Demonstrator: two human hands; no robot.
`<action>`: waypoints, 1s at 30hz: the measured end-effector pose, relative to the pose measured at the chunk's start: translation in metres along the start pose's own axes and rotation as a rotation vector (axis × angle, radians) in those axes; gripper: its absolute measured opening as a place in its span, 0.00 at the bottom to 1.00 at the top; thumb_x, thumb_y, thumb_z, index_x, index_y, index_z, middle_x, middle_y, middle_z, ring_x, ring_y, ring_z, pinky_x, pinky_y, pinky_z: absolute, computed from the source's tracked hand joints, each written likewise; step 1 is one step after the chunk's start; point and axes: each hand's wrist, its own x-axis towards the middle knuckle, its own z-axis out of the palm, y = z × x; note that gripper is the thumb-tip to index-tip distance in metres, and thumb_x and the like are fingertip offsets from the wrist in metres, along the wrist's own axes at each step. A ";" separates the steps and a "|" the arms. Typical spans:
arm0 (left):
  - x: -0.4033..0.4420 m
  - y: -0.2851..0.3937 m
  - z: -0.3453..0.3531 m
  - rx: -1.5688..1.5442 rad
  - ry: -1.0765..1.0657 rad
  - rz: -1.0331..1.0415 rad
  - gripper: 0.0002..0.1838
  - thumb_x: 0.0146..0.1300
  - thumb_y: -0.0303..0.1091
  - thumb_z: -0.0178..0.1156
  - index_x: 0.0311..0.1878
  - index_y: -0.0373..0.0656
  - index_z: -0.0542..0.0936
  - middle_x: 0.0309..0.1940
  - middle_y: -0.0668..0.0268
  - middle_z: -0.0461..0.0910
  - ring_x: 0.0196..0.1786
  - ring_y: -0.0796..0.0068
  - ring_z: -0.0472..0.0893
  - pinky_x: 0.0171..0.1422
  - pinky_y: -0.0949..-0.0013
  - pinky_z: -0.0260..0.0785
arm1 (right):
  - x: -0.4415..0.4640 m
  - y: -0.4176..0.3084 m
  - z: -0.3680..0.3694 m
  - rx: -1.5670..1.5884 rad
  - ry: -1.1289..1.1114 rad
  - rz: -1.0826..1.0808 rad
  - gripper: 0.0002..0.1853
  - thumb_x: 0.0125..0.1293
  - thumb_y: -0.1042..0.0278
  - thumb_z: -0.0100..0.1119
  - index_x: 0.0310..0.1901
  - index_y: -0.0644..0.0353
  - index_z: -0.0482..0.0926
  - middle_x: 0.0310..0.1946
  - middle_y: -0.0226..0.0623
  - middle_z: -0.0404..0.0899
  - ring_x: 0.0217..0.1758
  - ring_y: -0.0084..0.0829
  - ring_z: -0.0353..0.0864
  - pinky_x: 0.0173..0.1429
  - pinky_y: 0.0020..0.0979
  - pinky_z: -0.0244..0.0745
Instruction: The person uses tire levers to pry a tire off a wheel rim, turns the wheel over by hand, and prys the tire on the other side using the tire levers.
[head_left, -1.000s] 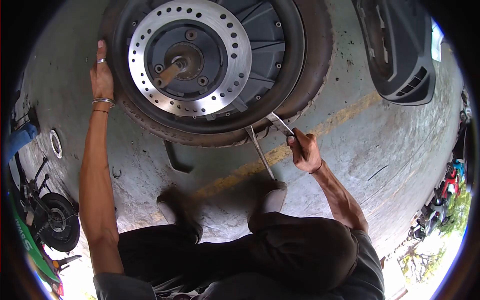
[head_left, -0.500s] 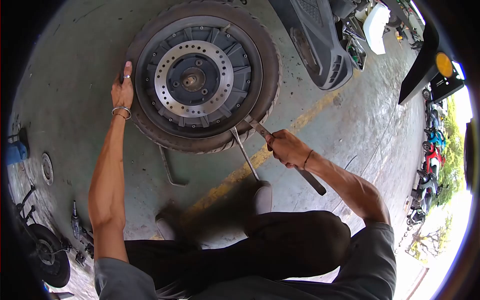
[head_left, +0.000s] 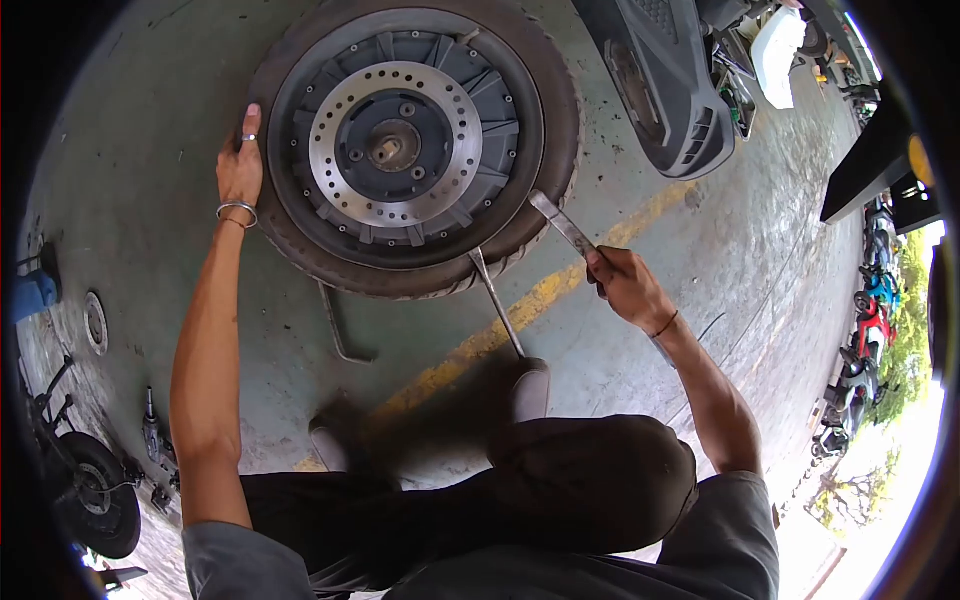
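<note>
A wheel with a black tyre (head_left: pixel 560 120) lies on the floor, its drilled brake disc (head_left: pixel 330 175) facing up. My left hand (head_left: pixel 240 165) grips the tyre's left edge, thumb up along the sidewall and the other fingers partly hidden. In my right hand (head_left: pixel 632 288), closed fingers hold a flat metal tyre lever (head_left: pixel 562 222), whose rounded tip is over the tyre's lower right near the rim. A second tyre lever (head_left: pixel 497 303) sticks out from between tyre and rim, its outer end by my shoe (head_left: pixel 531 388).
A bent metal bar (head_left: pixel 336 330) pokes out from beneath the tyre. Grey scooter bodywork (head_left: pixel 665 100) stands at upper right. On the left are a metal ring (head_left: pixel 96 323), a small tool (head_left: pixel 150 425) and another wheel (head_left: pixel 98 497). Parked motorbikes (head_left: pixel 873 325) line the far right.
My right hand has moved right and slightly up with its tyre lever, whose tip has shifted along the rim to the right. My left hand stays on the tyre; the view has shifted a little.
</note>
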 end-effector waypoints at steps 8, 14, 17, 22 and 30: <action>-0.009 0.009 0.002 -0.014 0.005 0.025 0.49 0.63 0.71 0.49 0.64 0.26 0.70 0.65 0.45 0.70 0.71 0.51 0.66 0.74 0.63 0.54 | 0.031 0.017 -0.008 -0.181 -0.069 -0.231 0.16 0.75 0.65 0.46 0.29 0.64 0.68 0.16 0.45 0.67 0.17 0.44 0.65 0.25 0.40 0.61; -0.010 0.014 0.006 -0.048 0.036 -0.048 0.40 0.71 0.60 0.47 0.65 0.26 0.67 0.65 0.48 0.70 0.70 0.60 0.68 0.74 0.67 0.52 | 0.095 0.057 -0.015 0.013 -0.292 -0.378 0.09 0.67 0.76 0.49 0.27 0.65 0.68 0.11 0.41 0.62 0.11 0.34 0.61 0.19 0.36 0.55; -0.003 0.006 0.001 -0.052 0.016 -0.064 0.41 0.71 0.62 0.46 0.62 0.25 0.69 0.59 0.48 0.74 0.60 0.61 0.71 0.70 0.69 0.55 | 0.131 0.083 -0.007 0.051 -0.361 -0.535 0.08 0.65 0.78 0.49 0.27 0.66 0.68 0.11 0.36 0.61 0.11 0.28 0.60 0.19 0.34 0.53; -0.011 0.023 -0.004 0.000 -0.004 -0.068 0.48 0.63 0.71 0.49 0.61 0.27 0.73 0.60 0.42 0.74 0.64 0.53 0.73 0.70 0.65 0.58 | 0.127 0.082 -0.007 0.077 -0.374 -0.544 0.08 0.65 0.77 0.48 0.28 0.67 0.69 0.14 0.39 0.66 0.15 0.28 0.63 0.22 0.36 0.58; -0.022 0.042 -0.014 0.046 0.016 -0.054 0.53 0.57 0.77 0.47 0.65 0.32 0.70 0.62 0.38 0.70 0.67 0.39 0.68 0.72 0.56 0.58 | 0.030 -0.083 -0.022 -0.328 -0.238 0.371 0.20 0.70 0.59 0.44 0.33 0.71 0.77 0.26 0.53 0.79 0.27 0.40 0.80 0.30 0.44 0.76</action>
